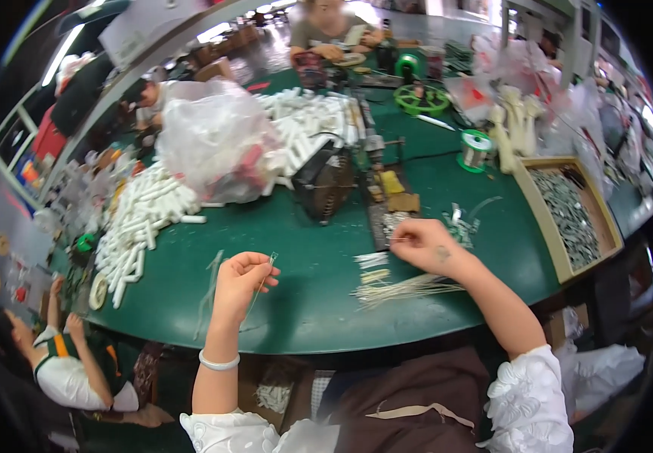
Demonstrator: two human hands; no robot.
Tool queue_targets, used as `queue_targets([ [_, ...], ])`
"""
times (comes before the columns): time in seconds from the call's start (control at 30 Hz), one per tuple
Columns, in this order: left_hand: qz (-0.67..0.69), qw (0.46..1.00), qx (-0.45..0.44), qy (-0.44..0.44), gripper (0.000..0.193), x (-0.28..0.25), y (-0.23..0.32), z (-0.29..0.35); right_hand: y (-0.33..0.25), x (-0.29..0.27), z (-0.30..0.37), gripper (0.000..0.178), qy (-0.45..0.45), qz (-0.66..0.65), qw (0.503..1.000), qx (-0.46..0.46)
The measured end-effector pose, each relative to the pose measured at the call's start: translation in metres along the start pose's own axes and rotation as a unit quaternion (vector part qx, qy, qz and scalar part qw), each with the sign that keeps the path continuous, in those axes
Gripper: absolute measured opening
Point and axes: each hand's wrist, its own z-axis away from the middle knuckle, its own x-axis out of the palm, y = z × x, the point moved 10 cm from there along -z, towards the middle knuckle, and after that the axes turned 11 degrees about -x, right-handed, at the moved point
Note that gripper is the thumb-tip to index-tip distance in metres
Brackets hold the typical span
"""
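My left hand (242, 281) is raised over the green table, thumb and fingers pinched on a thin wire (255, 298). The wire's tip stands up past the fingertips and its tail hangs below them. My right hand (426, 245) is closed, fingertips together, at a small heap of tiny silvery parts (394, 220); whatever it pinches is too small to make out. Beneath that hand lies a bundle of pale thin wires (398, 291), with short white pieces (372, 260) beside it. Some clear strands (209, 294) rest left of my left hand.
White tubes (149, 200) are piled at the left and back, partly under a plastic bag (217, 143). A dark metal device (326, 181) stands mid-table. At right are a solder spool (475, 151) and a box of small grey parts (526, 185). Co-workers sit at left and far side.
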Motion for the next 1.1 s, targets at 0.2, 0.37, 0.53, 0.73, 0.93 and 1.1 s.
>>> queue_targets([
  [0.2, -0.042, 0.989, -0.020, -0.140, 0.011, 0.111, 0.003, -0.033, -0.009, 0.021, 0.002, 0.012, -0.133, 0.115, 0.984, 0.001],
  [0.37, -0.051, 0.976, -0.028, -0.211, 0.015, 0.163, -0.003, -0.050, -0.020, 0.034, 0.009, 0.011, -0.171, 0.110, 0.979, 0.002],
  [0.53, -0.043, 0.978, -0.030, -0.203, 0.014, 0.168, -0.008, -0.049, -0.018, 0.041, 0.015, 0.013, -0.218, 0.132, 0.966, 0.044],
  [0.73, -0.040, 0.982, -0.022, -0.183, 0.013, 0.159, -0.010, -0.050, -0.021, 0.050, 0.017, 0.010, -0.214, 0.153, 0.965, 0.000],
  [0.93, -0.105, 0.980, 0.054, -0.162, 0.011, 0.154, -0.005, -0.048, -0.025, 0.043, 0.013, 0.009, -0.172, 0.172, 0.969, -0.046],
  [1.1, -0.197, 0.962, 0.054, -0.182, 0.014, 0.162, -0.007, -0.040, -0.048, 0.024, 0.009, 0.011, -0.048, 0.298, 0.933, -0.198],
])
